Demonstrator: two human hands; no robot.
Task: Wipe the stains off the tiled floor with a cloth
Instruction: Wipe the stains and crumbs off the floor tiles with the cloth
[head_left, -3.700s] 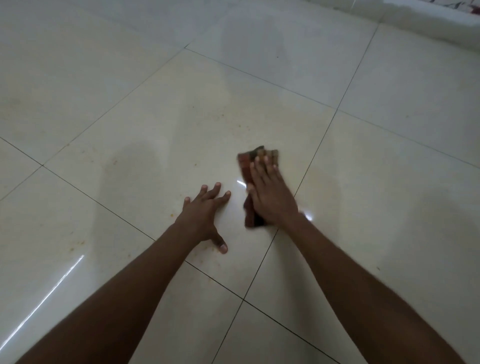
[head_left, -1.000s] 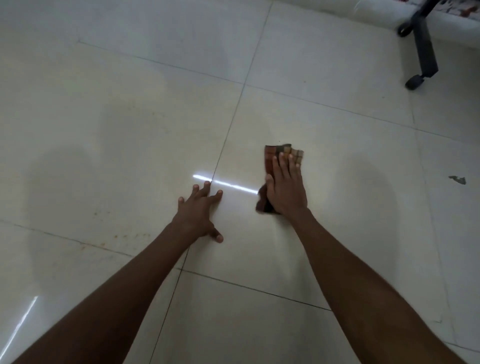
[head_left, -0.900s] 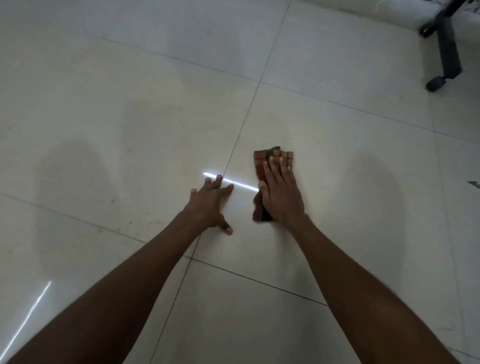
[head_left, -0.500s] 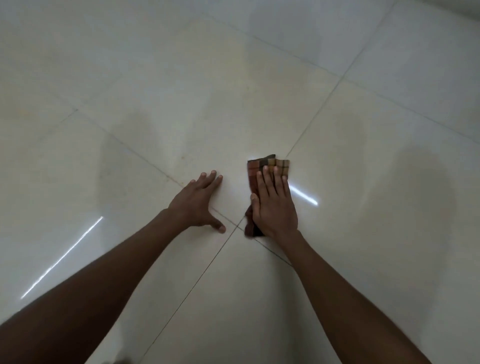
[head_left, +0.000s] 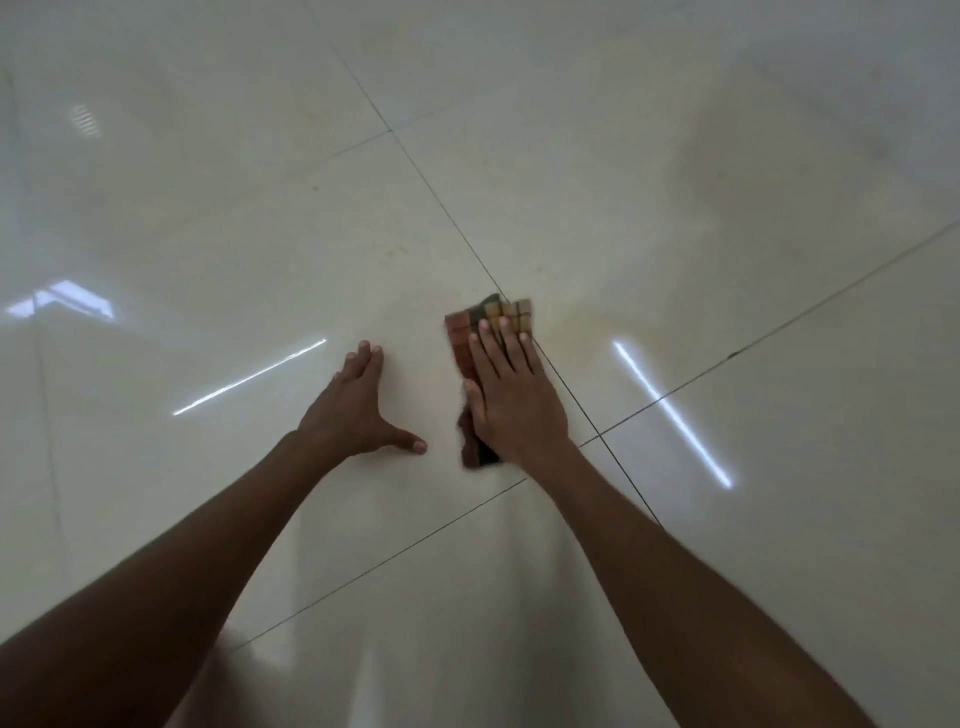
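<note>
Cloth (head_left: 470, 340): your folded checked cloth, in red, brown and yellow squares, lay flat on the tiled floor just beside a grout line that ran along its right edge; its far end stuck out past your fingertips and its near end showed beside your wrist.
Right hand (head_left: 511, 397): you pressed it palm-down on the cloth, fingers straight and close together, thumb lying along the cloth's left edge.
Left hand (head_left: 358, 408): you had it flat on the bare tile to the left of the cloth, near it but not touching; fingers straight and together, thumb spread wide toward the cloth.
Tiled floor (head_left: 234, 234): glossy cream tiles with thin dark grout lines; two lines crossed just right of your right wrist.
Stains (head_left: 395, 249): faint yellowish-brown specks and smudges showed on the tile beyond your hands, and a paler tan patch lay right of the cloth.
Reflections (head_left: 249, 376): bright streaks of light lay on the tiles to either side of your hands.
</note>
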